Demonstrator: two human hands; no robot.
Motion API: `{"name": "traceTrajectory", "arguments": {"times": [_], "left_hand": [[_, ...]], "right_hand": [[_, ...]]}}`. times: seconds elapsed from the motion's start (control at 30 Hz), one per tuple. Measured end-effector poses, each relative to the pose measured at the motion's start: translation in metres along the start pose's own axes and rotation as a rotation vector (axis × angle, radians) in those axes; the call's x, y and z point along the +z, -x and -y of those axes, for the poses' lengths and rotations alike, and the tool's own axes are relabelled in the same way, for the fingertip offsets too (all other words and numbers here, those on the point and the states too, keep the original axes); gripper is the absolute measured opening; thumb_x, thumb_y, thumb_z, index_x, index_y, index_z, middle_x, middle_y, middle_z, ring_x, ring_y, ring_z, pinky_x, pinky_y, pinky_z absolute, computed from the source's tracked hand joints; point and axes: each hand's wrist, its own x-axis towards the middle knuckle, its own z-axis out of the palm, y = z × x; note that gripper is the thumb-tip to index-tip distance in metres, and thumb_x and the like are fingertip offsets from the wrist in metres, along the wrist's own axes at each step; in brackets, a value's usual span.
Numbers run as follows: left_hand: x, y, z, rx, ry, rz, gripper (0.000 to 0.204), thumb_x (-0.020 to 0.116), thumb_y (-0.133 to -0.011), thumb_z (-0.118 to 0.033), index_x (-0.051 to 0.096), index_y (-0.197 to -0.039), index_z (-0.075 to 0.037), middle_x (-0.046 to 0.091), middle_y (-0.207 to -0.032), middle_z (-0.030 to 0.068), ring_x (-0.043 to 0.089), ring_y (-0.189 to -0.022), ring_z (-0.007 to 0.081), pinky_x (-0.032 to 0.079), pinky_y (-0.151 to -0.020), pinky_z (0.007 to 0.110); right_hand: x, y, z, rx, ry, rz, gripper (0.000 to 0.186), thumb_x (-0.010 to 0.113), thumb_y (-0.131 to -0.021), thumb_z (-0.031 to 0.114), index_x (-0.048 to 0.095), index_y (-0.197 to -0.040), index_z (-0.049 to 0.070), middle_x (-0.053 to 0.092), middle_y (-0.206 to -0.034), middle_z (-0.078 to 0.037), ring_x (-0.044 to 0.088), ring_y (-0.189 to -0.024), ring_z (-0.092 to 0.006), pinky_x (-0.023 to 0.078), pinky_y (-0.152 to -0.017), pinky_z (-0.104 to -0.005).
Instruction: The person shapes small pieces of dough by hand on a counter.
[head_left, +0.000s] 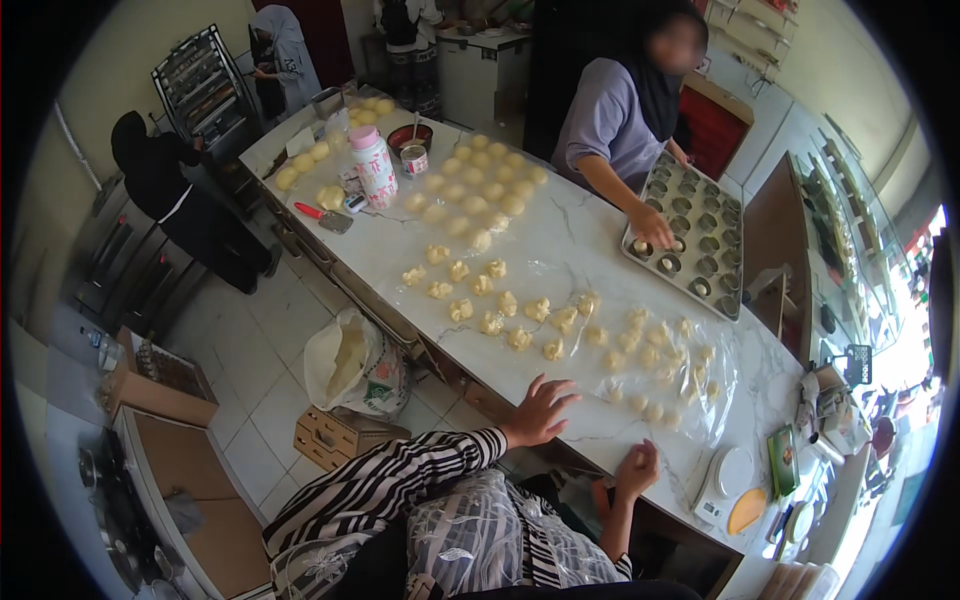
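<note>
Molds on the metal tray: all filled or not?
Not all filled: pale dough shows in a few molds near the co-worker's hand, while many others on the tray look empty.

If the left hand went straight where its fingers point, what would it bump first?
Probably the clear plastic over the dough balls, ahead of the left hand. The hand's height is unclear, so it might pass above.

Printed markings, none clearly legible at this scale. Dark, blurred lettering stands on the pale grey garment of a person at the rear. Red-pink print covers the white bottle with the pink lid and the small tub beside it. The white sack on the floor bears green and reddish print; the kitchen scale has a small display, its figures too small to read.
</note>
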Motion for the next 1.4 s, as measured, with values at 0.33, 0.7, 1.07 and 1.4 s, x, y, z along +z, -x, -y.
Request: {"name": "traceTrajectory", "arguments": {"times": [0.33,0.7,1.07,1.4], "left_hand": [[0.014,0.008,0.012,0.019,-0.149,-0.006,0.060,0.052,-0.092,-0.045,0.033,-0.141,-0.017,0.028,-0.144,0.0190,0.029,-0.135,0.0362,0.011,-0.111,0.063],[0.014,0.011,0.022,0.077,-0.178,0.002,0.059,0.050,-0.092,-0.047,0.033,-0.142,-0.020,0.030,-0.145,0.0169,0.034,-0.133,0.0335,0.013,-0.109,0.064],[0.008,0.012,0.026,0.116,-0.191,0.006,0.058,0.048,-0.093,-0.046,0.033,-0.142,-0.020,0.031,-0.146,0.0156,0.037,-0.132,0.0304,0.016,-0.109,0.064],[0.003,0.008,0.027,0.159,-0.204,0.024,0.057,0.050,-0.093,-0.047,0.035,-0.141,-0.021,0.034,-0.143,0.0142,0.041,-0.129,0.0297,0.018,-0.107,0.064]], "right_hand": [[0.012,0.003,-0.001,-0.038,0.057,0.049,0.017,0.061,-0.079,0.006,0.065,-0.094,-0.001,0.066,-0.077,-0.013,0.063,-0.072,-0.0255,0.050,-0.067,-0.0355],[0.013,0.007,-0.002,-0.016,0.083,0.073,0.015,0.060,-0.081,0.005,0.064,-0.093,-0.002,0.064,-0.080,-0.017,0.062,-0.072,-0.0324,0.049,-0.067,-0.0397],[0.021,0.006,0.011,0.042,0.051,0.028,0.020,0.056,-0.080,0.001,0.064,-0.098,0.000,0.064,-0.084,-0.016,0.061,-0.076,-0.0322,0.047,-0.069,-0.0395],[0.026,0.000,0.017,0.094,0.131,-0.149,0.034,0.057,-0.077,0.000,0.053,-0.111,0.002,0.060,-0.078,-0.011,0.059,-0.071,-0.0255,0.047,-0.070,-0.0386]]}}
